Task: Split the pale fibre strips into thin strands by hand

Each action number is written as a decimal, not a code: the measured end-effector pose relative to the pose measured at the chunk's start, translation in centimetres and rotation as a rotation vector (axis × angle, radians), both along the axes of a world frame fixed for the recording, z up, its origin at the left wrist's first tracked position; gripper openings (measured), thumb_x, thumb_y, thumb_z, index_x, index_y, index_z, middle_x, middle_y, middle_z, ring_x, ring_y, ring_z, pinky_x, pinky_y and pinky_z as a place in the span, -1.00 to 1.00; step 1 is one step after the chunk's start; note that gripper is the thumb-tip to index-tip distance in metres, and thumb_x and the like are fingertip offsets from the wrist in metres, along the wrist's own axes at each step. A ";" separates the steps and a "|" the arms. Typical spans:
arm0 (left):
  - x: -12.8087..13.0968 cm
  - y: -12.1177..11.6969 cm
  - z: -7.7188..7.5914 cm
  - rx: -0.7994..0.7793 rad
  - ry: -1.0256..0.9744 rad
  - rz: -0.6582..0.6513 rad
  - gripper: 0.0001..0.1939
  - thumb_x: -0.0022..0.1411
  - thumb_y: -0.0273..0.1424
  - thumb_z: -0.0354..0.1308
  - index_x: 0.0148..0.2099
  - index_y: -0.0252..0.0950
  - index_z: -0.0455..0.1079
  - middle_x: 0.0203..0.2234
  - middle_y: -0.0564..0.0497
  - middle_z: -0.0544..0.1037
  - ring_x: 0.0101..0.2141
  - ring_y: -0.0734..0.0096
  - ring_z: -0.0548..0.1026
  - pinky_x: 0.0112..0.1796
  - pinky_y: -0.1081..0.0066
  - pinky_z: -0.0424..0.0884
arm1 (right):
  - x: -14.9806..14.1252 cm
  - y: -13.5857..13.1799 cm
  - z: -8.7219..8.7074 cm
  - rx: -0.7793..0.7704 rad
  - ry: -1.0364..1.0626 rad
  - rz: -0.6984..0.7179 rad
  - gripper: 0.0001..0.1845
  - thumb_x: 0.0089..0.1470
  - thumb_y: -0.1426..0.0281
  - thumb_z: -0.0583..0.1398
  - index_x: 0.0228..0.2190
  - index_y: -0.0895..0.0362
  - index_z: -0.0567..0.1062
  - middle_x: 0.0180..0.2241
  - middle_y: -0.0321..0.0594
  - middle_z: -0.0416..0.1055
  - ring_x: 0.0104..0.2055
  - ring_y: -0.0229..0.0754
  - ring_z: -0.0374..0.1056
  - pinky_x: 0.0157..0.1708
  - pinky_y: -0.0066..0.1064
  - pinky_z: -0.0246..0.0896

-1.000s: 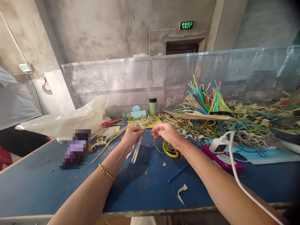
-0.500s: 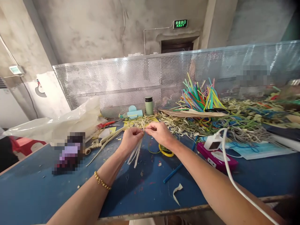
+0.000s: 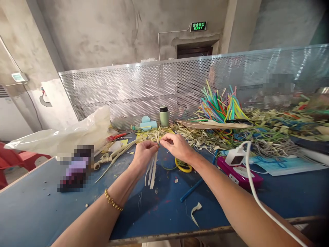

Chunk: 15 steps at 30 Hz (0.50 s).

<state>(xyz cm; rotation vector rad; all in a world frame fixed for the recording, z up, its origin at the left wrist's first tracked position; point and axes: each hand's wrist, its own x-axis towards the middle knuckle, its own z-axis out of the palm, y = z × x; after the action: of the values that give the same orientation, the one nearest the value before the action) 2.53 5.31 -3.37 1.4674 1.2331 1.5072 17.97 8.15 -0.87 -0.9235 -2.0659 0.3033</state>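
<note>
Above the blue table, my left hand (image 3: pixel 146 153) is closed in a pinch on a small bundle of pale flat strips (image 3: pixel 153 171). Their loose ends hang below the fingers, and shorter ends poke up above. My right hand (image 3: pixel 175 145) is beside it at the same height, thumb and forefinger curled together close to the upper ends. Whether a strip is between those right fingertips is too small to make out. Under the right wrist lies a yellow ring (image 3: pixel 183 166). A loose pale scrap (image 3: pixel 196 213) is near the table's front edge.
Dried plant strips (image 3: pixel 195 139) and a bundle of colourful pipe cleaners (image 3: pixel 223 106) cover the back right. A green tumbler (image 3: pixel 163 116) stands at the back. Nearer are a purple power strip (image 3: pixel 240 173) with a white cable, a blue stick (image 3: pixel 191 190) and a plastic bag (image 3: pixel 77 130).
The hanging strips have swung more upright and spread slightly apart. My right fingertips have drawn a little away from my left ones. The view has shifted slightly.
</note>
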 end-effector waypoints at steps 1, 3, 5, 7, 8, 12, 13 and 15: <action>0.0 0.0 0.0 0.016 0.028 0.004 -0.85 -0.11 -0.34 0.26 -0.52 -0.33 0.41 -0.69 0.14 0.31 -0.60 0.55 0.18 -0.54 0.47 0.05 | 0.2 0.0 0.2 -0.024 0.032 0.015 -0.81 0.13 0.37 0.18 -0.41 0.20 0.55 -0.42 -0.18 0.54 -0.41 -0.25 0.37 -0.38 -0.46 0.16; -0.1 0.0 0.0 0.068 0.143 0.019 -0.89 -0.08 -0.38 0.24 -0.53 -0.33 0.42 -0.67 0.13 0.33 -0.58 0.52 0.21 -0.52 0.47 0.06 | 0.4 0.1 0.3 -0.060 0.062 0.023 -0.74 0.12 0.26 0.21 -0.43 0.21 0.55 -0.45 -0.19 0.53 -0.43 -0.25 0.35 -0.43 -0.46 0.14; -0.1 -0.1 0.1 0.126 0.312 0.044 -0.89 -0.02 -0.40 0.19 -0.54 -0.31 0.41 -0.66 0.12 0.33 -0.56 0.50 0.23 -0.50 0.46 0.07 | 0.4 0.2 0.2 -0.082 0.052 0.045 -0.72 0.06 0.25 0.24 -0.52 0.20 0.53 -0.53 -0.23 0.48 -0.48 -0.26 0.31 -0.48 -0.47 0.10; -0.1 -0.3 0.3 0.160 0.444 0.060 -0.86 0.03 -0.39 0.15 -0.54 -0.30 0.40 -0.67 0.12 0.32 -0.56 0.49 0.23 -0.50 0.46 0.07 | 0.4 0.3 0.1 -0.104 0.054 0.066 -0.73 0.05 0.30 0.24 -0.60 0.18 0.48 -0.61 -0.28 0.42 -0.53 -0.29 0.28 -0.52 -0.48 0.07; -0.1 -0.4 0.4 0.161 0.467 0.060 -0.85 0.04 -0.39 0.14 -0.53 -0.29 0.41 -0.67 0.12 0.31 -0.56 0.49 0.22 -0.50 0.45 0.07 | 0.4 0.3 0.0 -0.122 0.061 0.071 -0.72 0.06 0.32 0.22 -0.62 0.17 0.46 -0.65 -0.30 0.39 -0.56 -0.29 0.27 -0.53 -0.48 0.07; 0.1 -0.8 0.9 0.155 0.419 0.091 -0.85 0.05 -0.35 0.16 -0.49 -0.30 0.44 -0.66 0.11 0.33 -0.56 0.48 0.23 -0.50 0.45 0.09 | 0.2 0.1 -0.1 -0.263 0.163 0.070 -0.68 0.06 0.26 0.22 -0.63 0.15 0.41 -0.69 -0.33 0.32 -0.63 -0.28 0.25 -0.59 -0.45 0.09; 0.2 -1.0 0.9 0.159 0.375 0.104 -0.85 0.05 -0.34 0.17 -0.47 -0.30 0.45 -0.65 0.11 0.35 -0.55 0.48 0.24 -0.49 0.46 0.11 | 0.1 0.1 -0.1 -0.314 0.228 0.091 -0.68 0.04 0.24 0.23 -0.63 0.15 0.40 -0.68 -0.33 0.31 -0.63 -0.28 0.24 -0.59 -0.45 0.11; 0.5 -1.2 0.8 0.170 0.263 0.125 -0.84 0.07 -0.33 0.17 -0.45 -0.31 0.45 -0.62 0.10 0.38 -0.54 0.48 0.25 -0.47 0.46 0.15 | -0.3 -0.1 -0.2 -0.400 0.376 0.146 -0.67 0.02 0.21 0.24 -0.63 0.14 0.37 -0.66 -0.35 0.29 -0.61 -0.29 0.23 -0.58 -0.45 0.14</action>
<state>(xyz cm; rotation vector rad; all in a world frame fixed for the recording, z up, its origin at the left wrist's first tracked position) 3.06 4.12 -2.57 1.7745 1.4005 1.5693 17.70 8.10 -1.08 -0.8656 -1.7521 0.9225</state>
